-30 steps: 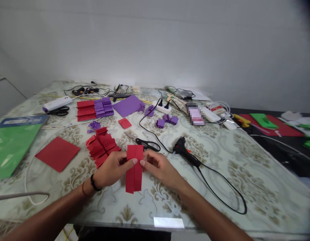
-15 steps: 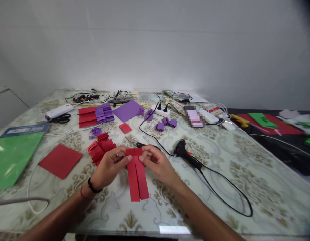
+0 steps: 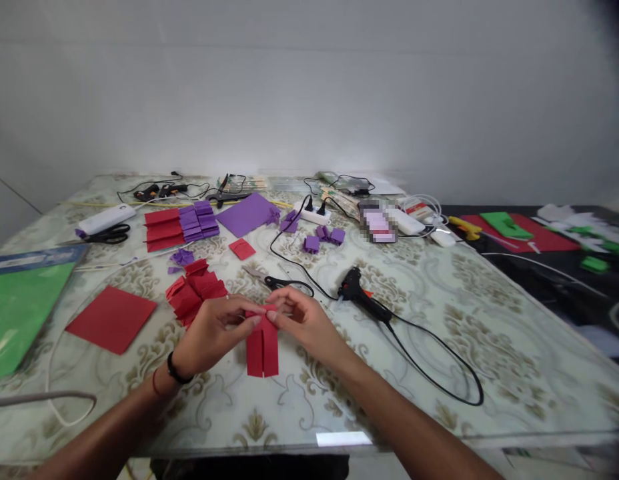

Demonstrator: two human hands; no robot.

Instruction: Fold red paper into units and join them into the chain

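Both hands pinch the top of a folded red paper piece (image 3: 263,350), its two long panels hanging toward me with a slit between them. My left hand (image 3: 217,333) closes on the upper left corner, thumb in front. My right hand (image 3: 302,322) grips the upper right corner, thumb over the fold. Just left of my left hand lies a bundle of folded red paper pieces (image 3: 195,287), partly covered by it. Scissors with black handles (image 3: 289,285) rest just beyond my right hand. A black glue gun (image 3: 362,297) lies to its right.
A red paper square (image 3: 112,320) and a green sheet pack (image 3: 29,300) lie left. Farther back are pleated red paper (image 3: 163,230), pleated purple paper (image 3: 198,221), a purple sheet (image 3: 245,215), a white power strip (image 3: 313,213) and a phone (image 3: 377,222). The glue gun's cord (image 3: 452,357) loops right.
The red piece's top edge is folded down further, so its hanging panels look shorter. Both hands have come closer together along that edge. The camera view has shifted slightly.
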